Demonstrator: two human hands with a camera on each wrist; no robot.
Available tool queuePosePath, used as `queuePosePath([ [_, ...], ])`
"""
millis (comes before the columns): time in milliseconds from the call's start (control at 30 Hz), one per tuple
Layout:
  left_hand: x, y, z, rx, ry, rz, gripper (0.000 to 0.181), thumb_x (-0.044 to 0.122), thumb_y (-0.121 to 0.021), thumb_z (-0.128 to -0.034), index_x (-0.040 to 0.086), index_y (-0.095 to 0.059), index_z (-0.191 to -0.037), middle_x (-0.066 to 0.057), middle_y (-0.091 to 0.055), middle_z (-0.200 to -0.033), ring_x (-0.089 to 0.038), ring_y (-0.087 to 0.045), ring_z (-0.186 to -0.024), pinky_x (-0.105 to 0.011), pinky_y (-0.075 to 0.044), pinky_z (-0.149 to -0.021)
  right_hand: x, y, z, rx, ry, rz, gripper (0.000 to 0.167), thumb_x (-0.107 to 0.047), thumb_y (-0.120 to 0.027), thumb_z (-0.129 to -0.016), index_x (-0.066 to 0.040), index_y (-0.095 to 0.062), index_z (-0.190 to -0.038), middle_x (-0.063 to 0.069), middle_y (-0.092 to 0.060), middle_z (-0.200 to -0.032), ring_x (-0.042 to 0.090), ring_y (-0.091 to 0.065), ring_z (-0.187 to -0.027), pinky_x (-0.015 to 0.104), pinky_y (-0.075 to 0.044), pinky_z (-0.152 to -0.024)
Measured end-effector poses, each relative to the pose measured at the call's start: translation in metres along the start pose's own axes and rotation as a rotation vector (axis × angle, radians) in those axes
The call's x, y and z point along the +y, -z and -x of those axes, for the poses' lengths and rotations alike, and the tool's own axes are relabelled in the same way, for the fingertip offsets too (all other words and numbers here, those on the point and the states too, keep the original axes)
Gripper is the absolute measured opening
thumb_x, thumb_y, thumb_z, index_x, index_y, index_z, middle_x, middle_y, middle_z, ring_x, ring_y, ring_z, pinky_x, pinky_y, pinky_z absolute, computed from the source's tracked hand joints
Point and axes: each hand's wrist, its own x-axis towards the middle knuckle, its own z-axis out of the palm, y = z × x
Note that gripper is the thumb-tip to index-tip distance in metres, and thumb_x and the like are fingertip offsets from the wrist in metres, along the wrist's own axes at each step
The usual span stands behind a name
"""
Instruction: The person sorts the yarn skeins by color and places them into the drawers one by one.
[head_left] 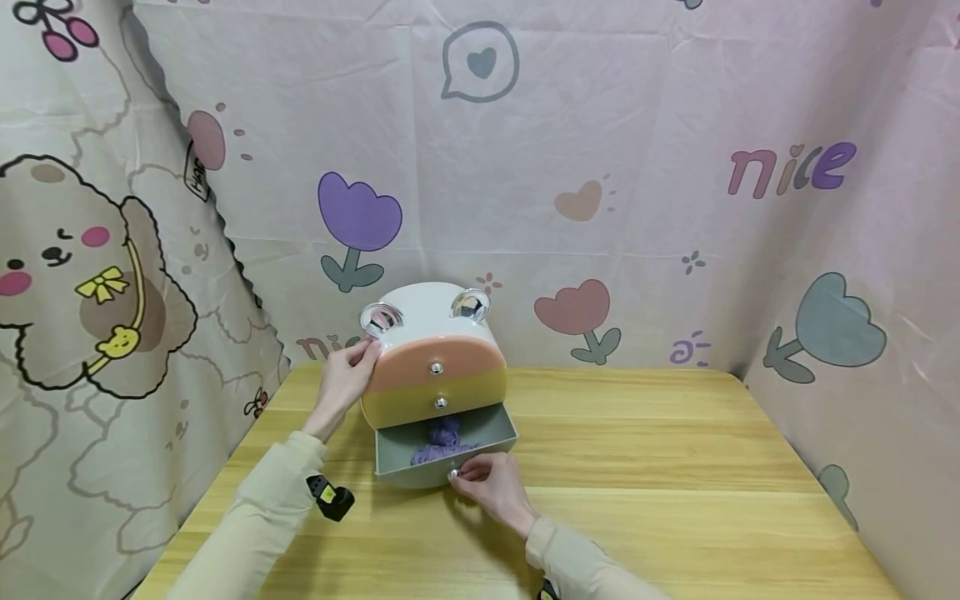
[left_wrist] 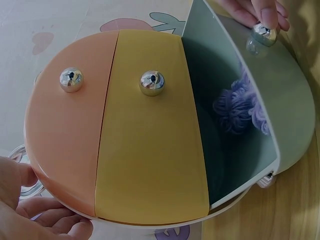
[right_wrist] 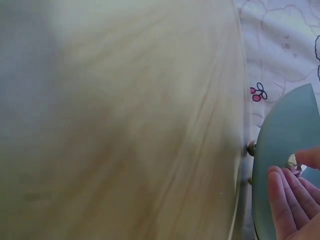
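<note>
A small drawer box [head_left: 438, 310] with a white top and two shiny round eyes stands on the table; its orange and yellow drawers are closed. The green bottom drawer [head_left: 408, 477] is pulled out, with a bundle of purple yarn [head_left: 442, 448] inside. My left hand [head_left: 343, 382] holds the box's upper left edge below one eye, and in the left wrist view its fingers [left_wrist: 55, 217] lie curled along the side. With thumb and fingertips, my right hand [head_left: 491, 487] pinches the silver knob [right_wrist: 295, 164] on the green drawer's front.
The wooden table [head_left: 660, 467] extends to the right of the box. A printed cloth [head_left: 480, 167] hangs close behind the box, and another cloth [head_left: 90, 333] hangs along the left side. A black wrist device [head_left: 330, 498] sits on the left sleeve.
</note>
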Motion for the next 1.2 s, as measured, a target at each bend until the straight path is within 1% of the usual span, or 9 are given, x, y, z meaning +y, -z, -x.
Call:
queuePosePath([
  [200, 0.000, 0.000, -0.001, 0.006, 0.000, -0.002, 0.053, 0.036, -0.050, -0.1047, 0.005, -0.049, -0.147, -0.020, -0.049, -0.150, -0.035, -0.042, -0.146, -0.048, -0.035, -0.122, 0.001, -0.003, -0.008, 0.040, 0.030, 0.020, 0.014, -0.013, -0.083, -0.080, -0.001, -0.076, -0.081, 0.013, -0.078, -0.076, 0.010, -0.073, -0.064, 0.015, -0.056, -0.060],
  [333, 0.001, 0.000, -0.001, 0.006, 0.000, 0.004, 0.053, 0.036, -0.050, -0.1049, 0.005, -0.048, -0.148, -0.019, -0.049, -0.150, -0.035, -0.042, -0.146, -0.048, -0.035, -0.121, 0.003, -0.005, -0.014, 0.052, 0.034, 0.020, 0.014, -0.013, -0.083, -0.079, -0.001, -0.076, -0.081, 0.012, -0.078, -0.075, 0.009, -0.073, -0.064, 0.016, -0.057, -0.060],
  [567, 0.001, 0.000, -0.001, 0.005, 0.005, 0.000, 0.053, 0.037, -0.049, -0.1050, 0.006, -0.048, -0.148, -0.019, -0.049, -0.150, -0.035, -0.041, -0.146, -0.048, -0.035, -0.121, 0.005, -0.008, -0.025, 0.053, 0.009, 0.018, 0.014, -0.014, -0.083, -0.079, -0.002, -0.076, -0.081, 0.012, -0.077, -0.076, 0.005, -0.071, -0.064, 0.016, -0.056, -0.060],
  [667, 0.000, 0.000, -0.001, 0.009, 0.005, -0.004, 0.053, 0.037, -0.050, -0.1047, 0.005, -0.049, -0.148, -0.020, -0.049, -0.150, -0.035, -0.042, -0.146, -0.048, -0.035, -0.121, 0.005, -0.009, -0.029, 0.056, 0.015, 0.008, 0.013, -0.013, -0.083, -0.079, -0.002, -0.076, -0.080, 0.012, -0.077, -0.076, 0.007, -0.072, -0.065, 0.017, -0.057, -0.060],
  [933, -0.001, -0.001, -0.001, 0.007, -0.001, 0.008, 0.053, 0.036, -0.050, -0.1048, 0.005, -0.048, -0.148, -0.020, -0.049, -0.150, -0.034, -0.042, -0.146, -0.047, -0.036, -0.121, 0.008, -0.014, -0.043, 0.081, -0.011, -0.004, 0.012, -0.012, -0.083, -0.079, -0.002, -0.076, -0.080, 0.011, -0.077, -0.077, 0.008, -0.071, -0.066, 0.015, -0.054, -0.059],
  [1200, -0.001, 0.000, -0.001, 0.000, 0.006, 0.002, 0.053, 0.037, -0.049, -0.1051, 0.006, -0.047, -0.148, -0.018, -0.048, -0.151, -0.033, -0.040, -0.147, -0.047, -0.034, -0.122, 0.005, -0.017, -0.050, 0.100, -0.031, -0.002, 0.012, -0.011, -0.083, -0.079, -0.001, -0.076, -0.082, 0.014, -0.078, -0.078, 0.017, -0.075, -0.070, 0.016, -0.056, -0.061],
])
